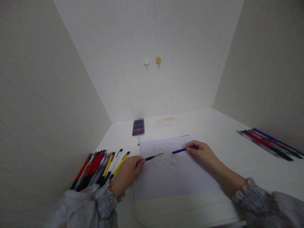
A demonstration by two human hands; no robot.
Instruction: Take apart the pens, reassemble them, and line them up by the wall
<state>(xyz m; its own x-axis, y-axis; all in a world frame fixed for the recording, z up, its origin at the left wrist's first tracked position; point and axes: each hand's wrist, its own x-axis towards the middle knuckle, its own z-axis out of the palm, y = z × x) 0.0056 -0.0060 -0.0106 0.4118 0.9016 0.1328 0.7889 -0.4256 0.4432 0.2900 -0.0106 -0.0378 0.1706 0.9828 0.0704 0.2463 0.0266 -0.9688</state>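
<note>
Above a sheet of paper (163, 185) marked with dark scribbles, my left hand (129, 169) pinches a black pen grip (149, 158). A thin dark refill sticks out of that grip towards the right. My right hand (200, 152) holds a blue pen barrel (179, 150) between thumb and fingers, its end pointing left. A small gap separates the refill tip from the barrel. Beside my left hand lie several pens (95, 167) in red, yellow, white and clear, with black parts.
Another group of pens (268, 142) lies by the right wall. At the back stands a phone (138, 127), its screen blurred, with a white cable (133, 202) passing by the paper. Two hooks, one white (146, 62) and one yellow (158, 60), hang on the back wall.
</note>
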